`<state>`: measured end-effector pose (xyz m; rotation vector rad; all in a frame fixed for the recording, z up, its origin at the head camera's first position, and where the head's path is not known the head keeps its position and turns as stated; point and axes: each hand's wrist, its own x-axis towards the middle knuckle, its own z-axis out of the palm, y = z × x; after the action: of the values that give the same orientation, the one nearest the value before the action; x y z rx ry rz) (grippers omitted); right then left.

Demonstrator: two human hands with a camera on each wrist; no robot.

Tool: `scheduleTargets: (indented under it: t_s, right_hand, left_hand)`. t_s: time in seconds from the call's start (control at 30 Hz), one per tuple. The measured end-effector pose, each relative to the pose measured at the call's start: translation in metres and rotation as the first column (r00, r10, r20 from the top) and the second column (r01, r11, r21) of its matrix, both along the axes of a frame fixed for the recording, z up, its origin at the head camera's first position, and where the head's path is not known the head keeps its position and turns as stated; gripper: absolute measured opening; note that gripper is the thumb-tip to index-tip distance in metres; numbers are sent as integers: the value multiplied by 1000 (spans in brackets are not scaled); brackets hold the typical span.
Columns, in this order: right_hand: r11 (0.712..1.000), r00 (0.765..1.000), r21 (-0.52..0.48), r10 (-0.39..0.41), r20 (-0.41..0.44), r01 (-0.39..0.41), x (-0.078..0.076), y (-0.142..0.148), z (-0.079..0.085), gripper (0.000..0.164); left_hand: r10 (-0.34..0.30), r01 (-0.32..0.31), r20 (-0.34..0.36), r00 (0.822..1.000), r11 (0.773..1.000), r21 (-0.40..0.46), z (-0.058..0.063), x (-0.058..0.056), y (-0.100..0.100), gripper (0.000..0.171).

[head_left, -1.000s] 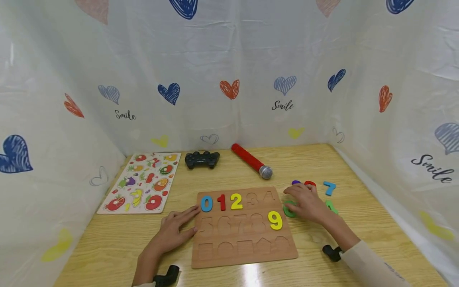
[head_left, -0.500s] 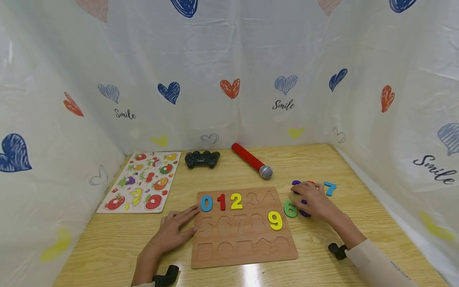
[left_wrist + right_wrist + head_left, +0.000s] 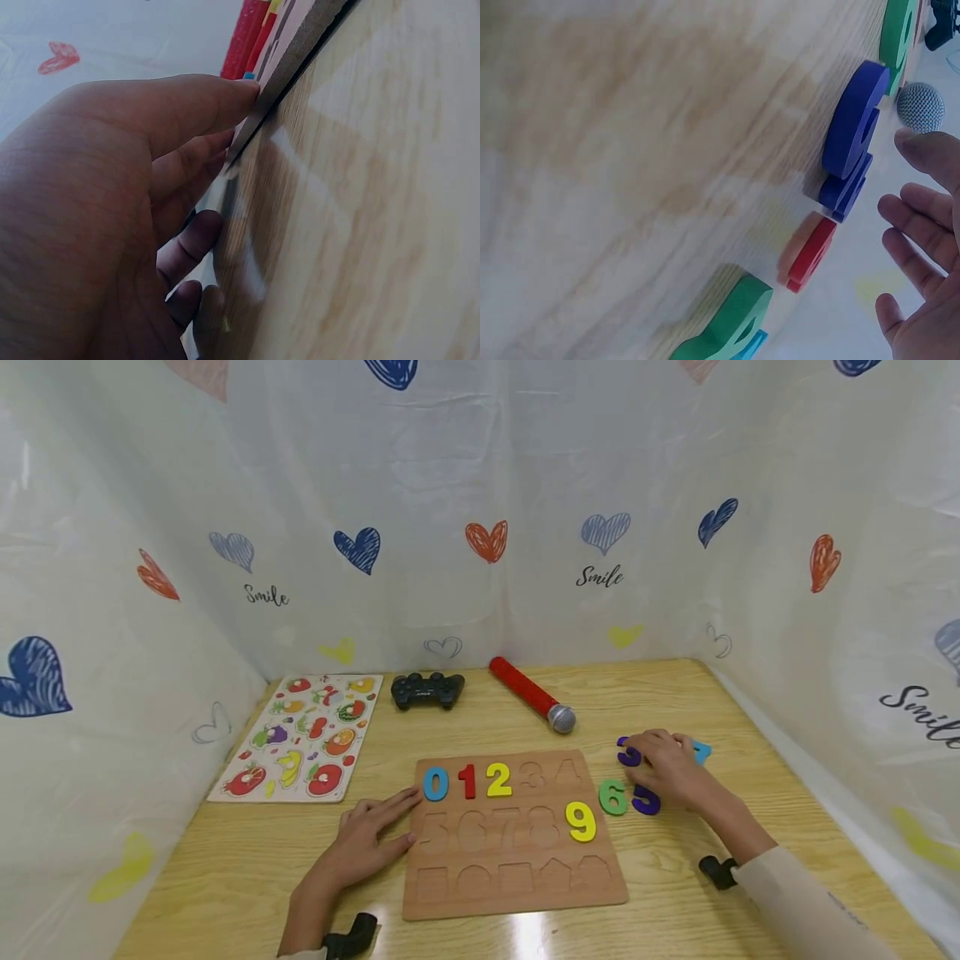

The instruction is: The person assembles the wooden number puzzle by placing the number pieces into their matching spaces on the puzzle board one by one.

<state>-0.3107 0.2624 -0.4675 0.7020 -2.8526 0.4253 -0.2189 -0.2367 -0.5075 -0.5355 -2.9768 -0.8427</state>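
A brown wooden number board (image 3: 517, 893) lies on the table, with 0, 1, 2 and a yellow 9 (image 3: 581, 822) in its top two rows. My left hand (image 3: 363, 843) rests at the board's left edge, fingertips touching it, as the left wrist view also shows. My right hand (image 3: 667, 768) hovers over loose number pieces, fingers slightly bent and holding nothing. Around it lie a purple 3 (image 3: 628, 752), a purple 5 (image 3: 646, 800), a green 6 (image 3: 612, 797) and a blue 7 (image 3: 701, 752). A red piece (image 3: 811, 255) and a green piece (image 3: 731, 322) show only in the right wrist view.
A fruit picture board (image 3: 300, 739) lies at the back left. Behind the number board are a black game controller (image 3: 427, 691) and a red microphone (image 3: 528, 689). A white curtain (image 3: 420, 485) with printed hearts encloses the table at the back and sides.
My right hand has moved right and slightly back, away from the green 6. The purple 5 and purple 3 are uncovered; the green piece at the right is now hidden. My left hand stays put.
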Motion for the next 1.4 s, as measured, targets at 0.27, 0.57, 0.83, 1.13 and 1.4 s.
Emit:
scheduleTargets:
  t_s: [0.27, 0.57, 0.83, 1.13, 1.4]
  right_hand:
    - [1000, 999, 29, -10, 37, 9, -12, 6, 1, 44]
    - [998, 997, 53, -24, 73, 20, -20, 13, -2, 53]
    - [999, 994, 40, -34, 108, 30, -22, 14, -2, 51]
    - [999, 996, 44, -31, 90, 27, -22, 12, -1, 52]
    - [998, 999, 51, 19, 51, -22, -21, 0, 4, 51]
  left_hand:
    - [1, -2, 10, 1000, 1000, 6, 0, 1, 1, 60]
    - [0, 0, 14, 1000, 1000, 10, 0, 1, 2, 59]
    - [-3, 2, 23, 1000, 1000, 17, 2, 1, 3, 59]
    - [-2, 2, 26, 1000, 1000, 12, 0, 0, 2, 60]
    - [-5, 5, 13, 1000, 1000, 6, 1, -1, 1, 59]
